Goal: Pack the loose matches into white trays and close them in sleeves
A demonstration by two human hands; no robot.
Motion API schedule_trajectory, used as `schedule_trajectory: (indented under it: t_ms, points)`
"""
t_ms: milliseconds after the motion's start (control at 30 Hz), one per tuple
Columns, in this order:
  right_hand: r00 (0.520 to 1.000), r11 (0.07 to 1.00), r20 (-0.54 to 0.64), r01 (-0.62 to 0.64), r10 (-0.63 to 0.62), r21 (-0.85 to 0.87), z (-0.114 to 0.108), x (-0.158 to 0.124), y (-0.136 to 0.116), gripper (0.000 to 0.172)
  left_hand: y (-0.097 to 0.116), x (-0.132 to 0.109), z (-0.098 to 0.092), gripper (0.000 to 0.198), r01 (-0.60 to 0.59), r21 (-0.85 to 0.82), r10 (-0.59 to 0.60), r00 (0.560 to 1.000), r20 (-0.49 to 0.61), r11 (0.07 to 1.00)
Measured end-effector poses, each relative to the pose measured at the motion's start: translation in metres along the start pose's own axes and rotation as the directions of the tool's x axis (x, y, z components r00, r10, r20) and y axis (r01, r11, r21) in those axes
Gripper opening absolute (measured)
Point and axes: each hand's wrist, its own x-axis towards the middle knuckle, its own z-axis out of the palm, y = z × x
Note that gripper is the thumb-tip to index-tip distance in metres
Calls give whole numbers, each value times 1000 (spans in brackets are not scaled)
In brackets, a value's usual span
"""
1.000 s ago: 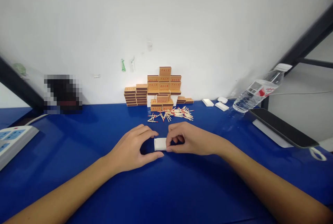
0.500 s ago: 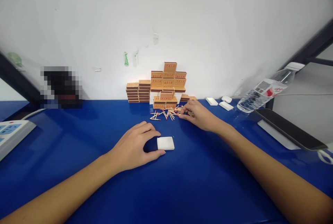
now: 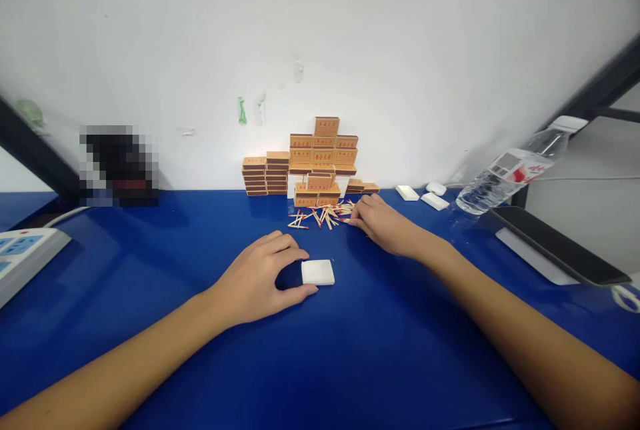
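While the left hand (image 3: 260,280) pinches the small white rectangular tray (image 3: 318,273), long axis crosswise, on the blue worktop (image 3: 150,270), the right hand (image 3: 383,223), fingers curled over loose red-tipped wooden matches (image 3: 320,218) beyond that tray, hides its grip.

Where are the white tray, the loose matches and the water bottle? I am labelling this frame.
white tray (image 3: 318,272), head view, middle of its top face.
loose matches (image 3: 320,218), head view, centre of the scattered pile.
water bottle (image 3: 505,173), head view, on its label.
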Motion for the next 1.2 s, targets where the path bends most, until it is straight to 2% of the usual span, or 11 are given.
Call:
schedule_trajectory:
  t_ms: [400,567,667,833,900,1000,1100,1200]
  points:
    - [999,987,-16,41,-44,-156,2,-4,-6,29,0,0,1,33,-21,-7,21,1000,-6,1000]
    - [998,995,-15,63,-65,-76,-10,-9,-9,28,-1,1,1,33,-19,-7,19,1000,-5,1000]
    - [997,996,-36,65,-63,61,-26,-16,-25,28,0,0,1,32,-16,-4,16,1000,-7,1000]
    - [992,963,-24,126,-124,237,-41,-28,-78,28,2,0,0,28,-17,6,17,1000,4,1000]
    - [981,961,-13,194,-195,197,-37,-30,-96,27,2,0,1,26,-12,7,12,1000,8,1000]
    - [954,954,11,298,-299,27,-26,-31,-111,25,2,1,1,26,-14,7,14,1000,1,1000]
    - [944,939,53,329,-325,-101,-17,-31,-116,23,1,1,2,24,-21,1,21,1000,-16,1000]
    - [944,936,61,329,-323,-125,-17,-32,-117,22,2,2,2,24,-22,0,22,1000,-20,1000]
